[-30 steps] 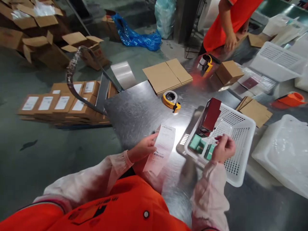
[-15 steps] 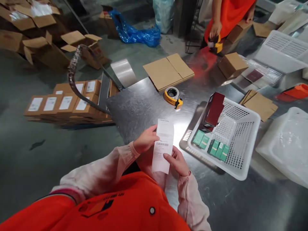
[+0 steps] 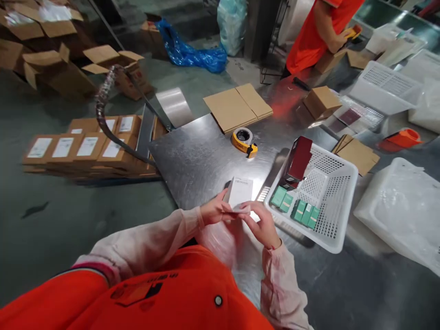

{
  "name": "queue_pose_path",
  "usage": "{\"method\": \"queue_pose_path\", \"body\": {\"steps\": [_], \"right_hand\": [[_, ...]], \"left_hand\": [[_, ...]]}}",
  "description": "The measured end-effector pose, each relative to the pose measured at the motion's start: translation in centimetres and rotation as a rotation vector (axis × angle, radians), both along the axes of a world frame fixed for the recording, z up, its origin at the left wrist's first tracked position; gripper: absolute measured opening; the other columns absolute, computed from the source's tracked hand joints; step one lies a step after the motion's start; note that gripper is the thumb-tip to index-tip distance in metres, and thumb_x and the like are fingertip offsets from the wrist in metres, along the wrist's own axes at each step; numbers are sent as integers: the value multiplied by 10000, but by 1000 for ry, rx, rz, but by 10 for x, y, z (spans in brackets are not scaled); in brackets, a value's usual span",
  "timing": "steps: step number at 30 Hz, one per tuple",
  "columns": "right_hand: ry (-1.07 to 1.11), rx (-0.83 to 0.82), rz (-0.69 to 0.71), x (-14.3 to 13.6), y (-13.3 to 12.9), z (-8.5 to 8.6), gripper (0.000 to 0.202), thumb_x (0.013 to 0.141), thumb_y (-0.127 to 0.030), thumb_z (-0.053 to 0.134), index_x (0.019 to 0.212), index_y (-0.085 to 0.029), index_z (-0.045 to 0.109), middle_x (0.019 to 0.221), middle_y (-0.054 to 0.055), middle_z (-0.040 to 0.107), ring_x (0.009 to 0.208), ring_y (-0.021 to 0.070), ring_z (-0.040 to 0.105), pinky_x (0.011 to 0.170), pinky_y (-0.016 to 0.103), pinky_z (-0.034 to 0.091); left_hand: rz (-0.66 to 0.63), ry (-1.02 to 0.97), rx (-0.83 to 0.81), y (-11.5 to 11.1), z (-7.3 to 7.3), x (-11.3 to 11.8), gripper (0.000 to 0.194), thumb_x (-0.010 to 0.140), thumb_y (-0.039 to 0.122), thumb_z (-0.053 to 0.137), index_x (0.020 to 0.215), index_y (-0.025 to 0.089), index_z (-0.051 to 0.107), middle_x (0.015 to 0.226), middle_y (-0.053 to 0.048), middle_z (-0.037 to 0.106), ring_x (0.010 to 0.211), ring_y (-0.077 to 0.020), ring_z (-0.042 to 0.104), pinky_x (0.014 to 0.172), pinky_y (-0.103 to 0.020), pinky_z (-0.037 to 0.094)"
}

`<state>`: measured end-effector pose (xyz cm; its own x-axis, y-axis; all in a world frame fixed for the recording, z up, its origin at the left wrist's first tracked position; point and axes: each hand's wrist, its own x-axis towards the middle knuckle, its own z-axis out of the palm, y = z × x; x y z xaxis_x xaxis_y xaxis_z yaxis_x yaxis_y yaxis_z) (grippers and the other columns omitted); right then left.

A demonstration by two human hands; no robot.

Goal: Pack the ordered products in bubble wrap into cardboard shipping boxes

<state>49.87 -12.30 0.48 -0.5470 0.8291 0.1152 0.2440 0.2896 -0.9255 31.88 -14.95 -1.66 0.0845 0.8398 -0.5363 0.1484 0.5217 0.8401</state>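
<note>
pinching paper [image 3: 240,191] near its lower edge, right hand [image 3: 263,226] just beside basket [image 3: 348,208]

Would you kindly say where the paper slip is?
In the head view, the left hand and right hand hold the paper slip, left of the white basket.

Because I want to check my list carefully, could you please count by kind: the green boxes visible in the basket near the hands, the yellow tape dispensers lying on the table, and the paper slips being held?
Green boxes in the white basket: 5
Yellow tape dispenser on the table: 1
Paper slip in the hands: 1
Total: 7
</note>
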Motion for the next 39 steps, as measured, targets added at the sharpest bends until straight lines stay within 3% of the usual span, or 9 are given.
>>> {"method": "queue_pose_path", "body": {"steps": [5,10,14,20,28,39], "right_hand": [[204,-407,-250,-16,3,-15,341,795,-548,669,856,-216,620,744,27,690,638,170,624,596,292,522],[234,-656,-283,-19,4,-18,446,737,-592,699,925,-196,617,452,-74,512,391,111,444,412,238,383],[230,-700,-280,-18,4,-17,452,735,-583,702,920,-180,617,409,-94,468,354,90,379,383,226,312],[234,-701,-284,-18,3,-16,461,720,-609,705,883,-192,598,400,-98,470,340,82,358,375,224,281],[260,-698,-308,-18,3,-16,446,721,-600,714,872,-195,602,397,-100,447,361,86,361,390,224,284],[280,-705,-334,-18,3,-22,474,708,-593,728,911,-176,629,412,-102,446,379,77,349,402,216,278]], "left_hand": [[238,-547,-478,-14,7,0,386,824,49,579,1186,156,660,960,-98,767,851,-193,742,806,-283,586],[325,-735,-596,-20,11,-2,380,829,25,545,1180,102,671,984,-72,766,975,-191,716,867,-239,569],[349,-751,-655,-22,11,-2,433,810,-11,519,1214,63,657,1041,-104,757,1007,-198,711,882,-230,564],[349,-721,-673,-22,13,-2,517,785,-7,556,1287,99,617,1070,-94,757,976,-206,725,820,-219,576],[337,-760,-650,-23,6,-4,449,802,37,622,1242,121,660,1026,-103,766,969,-226,727,794,-239,584],[339,-788,-662,-24,-1,-5,403,847,35,546,1225,104,668,1020,-95,767,911,-198,735,762,-228,584]]}}
